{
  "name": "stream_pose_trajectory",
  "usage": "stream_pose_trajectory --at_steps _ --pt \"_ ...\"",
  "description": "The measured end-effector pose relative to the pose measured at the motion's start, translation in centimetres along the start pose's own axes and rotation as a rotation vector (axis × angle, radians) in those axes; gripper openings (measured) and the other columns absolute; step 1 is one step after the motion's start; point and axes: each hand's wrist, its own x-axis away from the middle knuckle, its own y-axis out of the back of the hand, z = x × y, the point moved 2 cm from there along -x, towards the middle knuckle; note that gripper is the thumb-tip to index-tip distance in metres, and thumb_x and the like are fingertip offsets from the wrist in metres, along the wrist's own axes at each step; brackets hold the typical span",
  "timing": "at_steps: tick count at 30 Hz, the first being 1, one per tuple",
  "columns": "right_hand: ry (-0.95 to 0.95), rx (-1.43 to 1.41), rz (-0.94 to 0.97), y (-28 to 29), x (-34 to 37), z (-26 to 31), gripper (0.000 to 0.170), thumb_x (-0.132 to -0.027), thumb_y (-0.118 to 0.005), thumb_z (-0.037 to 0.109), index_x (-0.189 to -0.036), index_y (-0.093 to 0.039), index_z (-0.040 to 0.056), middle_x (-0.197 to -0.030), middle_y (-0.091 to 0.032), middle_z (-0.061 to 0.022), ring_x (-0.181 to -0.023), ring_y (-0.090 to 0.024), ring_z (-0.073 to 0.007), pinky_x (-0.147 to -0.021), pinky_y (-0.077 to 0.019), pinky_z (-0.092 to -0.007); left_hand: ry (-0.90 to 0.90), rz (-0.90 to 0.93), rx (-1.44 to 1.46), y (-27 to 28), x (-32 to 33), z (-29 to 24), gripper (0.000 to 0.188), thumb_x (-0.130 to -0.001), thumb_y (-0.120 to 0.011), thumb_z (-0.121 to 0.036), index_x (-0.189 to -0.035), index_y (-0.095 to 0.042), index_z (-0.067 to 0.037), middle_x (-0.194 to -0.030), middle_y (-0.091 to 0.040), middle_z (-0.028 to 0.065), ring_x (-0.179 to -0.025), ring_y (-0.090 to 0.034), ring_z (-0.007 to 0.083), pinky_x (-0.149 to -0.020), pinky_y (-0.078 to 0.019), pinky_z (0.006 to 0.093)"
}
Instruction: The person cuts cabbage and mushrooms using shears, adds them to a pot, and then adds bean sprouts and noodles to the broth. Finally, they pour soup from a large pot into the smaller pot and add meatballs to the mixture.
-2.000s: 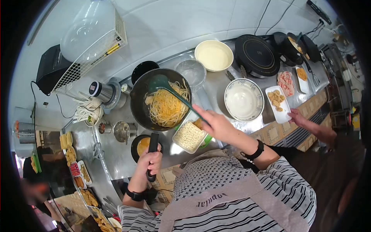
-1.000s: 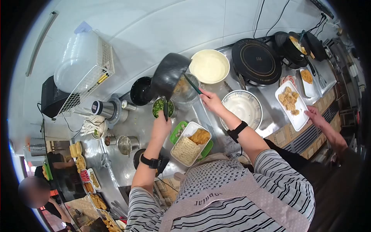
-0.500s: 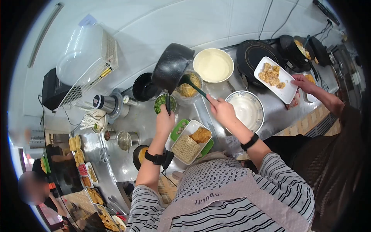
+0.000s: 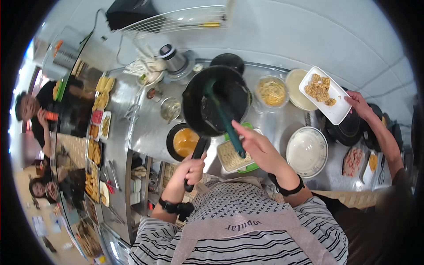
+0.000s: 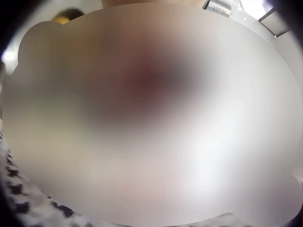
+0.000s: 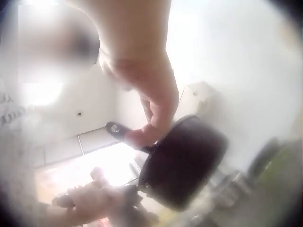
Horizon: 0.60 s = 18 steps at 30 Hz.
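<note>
My left hand point(image 4: 192, 171) grips the black handle of a deep dark pan point(image 4: 194, 106), which is empty but for some residue. A dark green spoon point(image 4: 223, 119) leans in the pan, its head inside; my right hand point(image 4: 260, 152) holds its handle near the end. Right of the pan, a clear bowl point(image 4: 271, 92) contains noodles. The right wrist view shows the right hand point(image 6: 151, 109) at the spoon handle, the pan point(image 6: 184, 163) beyond, and the left hand point(image 6: 92, 203) on the pan handle. The left wrist view is mostly blurred.
Another person's hand point(image 4: 360, 105) holds a white tray point(image 4: 336, 115) of fried pieces over a cream bowl point(image 4: 297, 90). A patterned bowl point(image 4: 307, 152) sits at right. A tray of dry noodles point(image 4: 229, 158) and a small pan of orange liquid point(image 4: 185, 140) lie near the counter edge.
The pan has gone from tipped over the clear bowl to lower and facing up, with its noodles now in that bowl. The spoon is back inside the pan. The view has shifted left.
</note>
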Motion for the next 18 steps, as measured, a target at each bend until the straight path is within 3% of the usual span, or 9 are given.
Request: stream_pose_trajectory --at_steps 3,4,7,8,10,12,14,16,18 --pt "-0.178 -0.455 0.128 -3.1 -0.4 -1.3 0.041 -0.093 -0.045 0.02 -0.129 -0.042 0.0021 -0.106 -0.055 -0.0098 -0.082 -0.059 -0.0138 -0.064 -0.0471 -0.0246 -0.032 0.0 0.057 4.0 7.4 -0.6 0.016 -0.087 -0.047 -0.006 -0.102 -0.041 -0.006 -0.049 -0.034 -0.0025 -0.028 -0.032 0.0066 -0.023 -0.026 0.024" --pt "-0.268 -0.482 0.085 -4.2 -0.8 -2.3 0.037 -0.091 -0.048 0.022 -0.123 -0.049 0.0024 -0.1 -0.058 -0.0078 -0.079 -0.059 -0.0103 -0.062 -0.0468 -0.0231 -0.059 -0.053 0.057 4.6 10.0 -0.7 0.016 -0.085 -0.049 -0.006 -0.099 -0.041 -0.007 -0.049 -0.034 -0.0034 -0.028 -0.03 0.0057 -0.024 -0.025 0.0228" --pt "-0.353 0.071 0.064 -8.8 -4.6 -4.6 0.032 -0.088 -0.053 0.023 -0.113 -0.057 0.0031 -0.092 -0.061 -0.0089 -0.076 -0.059 -0.0138 -0.062 -0.0472 -0.0258 -0.159 -0.161 0.039 8.6 16.5 -1.6 0.016 -0.083 -0.052 -0.006 -0.095 -0.042 -0.008 -0.049 -0.034 -0.0044 -0.028 -0.029 0.0048 -0.025 -0.0245 0.022" --pt "-0.149 0.367 0.039 -10.5 -6.6 -5.6 0.028 -0.082 -0.059 0.022 -0.103 -0.061 0.0045 -0.084 -0.062 -0.0111 -0.075 -0.06 -0.0207 -0.065 -0.0476 -0.0309 -0.174 -0.2 0.026 10.3 18.1 -2.1 0.015 -0.083 -0.052 -0.006 -0.095 -0.043 -0.008 -0.049 -0.034 -0.0044 -0.029 -0.029 0.0048 -0.025 -0.0243 0.022" --pt "-0.088 0.671 0.091 -14.2 -11.3 -8.1 0.028 -0.077 -0.062 0.018 -0.103 -0.061 0.0064 -0.084 -0.061 -0.0147 -0.078 -0.059 -0.029 -0.072 -0.0476 -0.0367 -0.201 -0.273 -0.003 14.5 20.6 -3.4 0.015 -0.082 -0.053 -0.006 -0.094 -0.044 -0.009 -0.05 -0.034 -0.0046 -0.029 -0.029 0.0047 -0.026 -0.0241 0.0219" --pt "0.147 0.938 0.026 -17.9 -16.0 -12.3 0.029 -0.077 -0.06 0.018 -0.104 -0.061 0.0081 -0.083 -0.06 -0.0149 -0.081 -0.059 -0.0334 -0.077 -0.0471 -0.0391 -0.182 -0.311 0.019 19.7 21.9 -4.7 0.014 -0.082 -0.053 -0.007 -0.093 -0.045 -0.01 -0.05 -0.034 -0.0048 -0.03 -0.029 0.0047 -0.026 -0.0237 0.0217" --pt "0.189 1.119 0.05 -20.4 -19.9 -16.5 0.027 -0.077 -0.059 0.015 -0.102 -0.059 0.0058 -0.086 -0.062 -0.016 -0.084 -0.059 -0.0373 -0.077 -0.0482 -0.041 -0.154 -0.343 0.01 24.5 22.6 -7.0 0.013 -0.084 -0.052 -0.008 -0.095 -0.046 -0.011 -0.052 -0.034 -0.0053 -0.032 -0.029 0.0045 -0.029 -0.0237 0.0209" --pt "-0.268 1.255 0.071 -20.4 -23.2 -20.8 0.031 -0.075 -0.062 0.017 -0.101 -0.054 0.0 -0.084 -0.061 -0.0192 -0.084 -0.059 -0.0382 -0.076 -0.0467 -0.0443 -0.137 -0.348 0.024 28.9 22.4 -9.0 0.012 -0.085 -0.051 -0.008 -0.095 -0.047 -0.012 -0.052 -0.035 -0.0055 -0.032 -0.029 0.0044 -0.029 -0.0241 0.021" --pt "-0.378 1.158 -0.175 -19.8 -25.2 -22.9 0.026 -0.076 -0.059 0.011 -0.098 -0.051 -0.0022 -0.081 -0.061 -0.019 -0.077 -0.062 -0.0363 -0.068 -0.0496 -0.0425 -0.121 -0.363 -0.006 31.9 21.8 -10.8 0.012 -0.086 -0.05 -0.008 -0.096 -0.047 -0.012 -0.053 -0.036 -0.0056 -0.034 -0.031 0.0041 -0.03 -0.0254 0.0207"
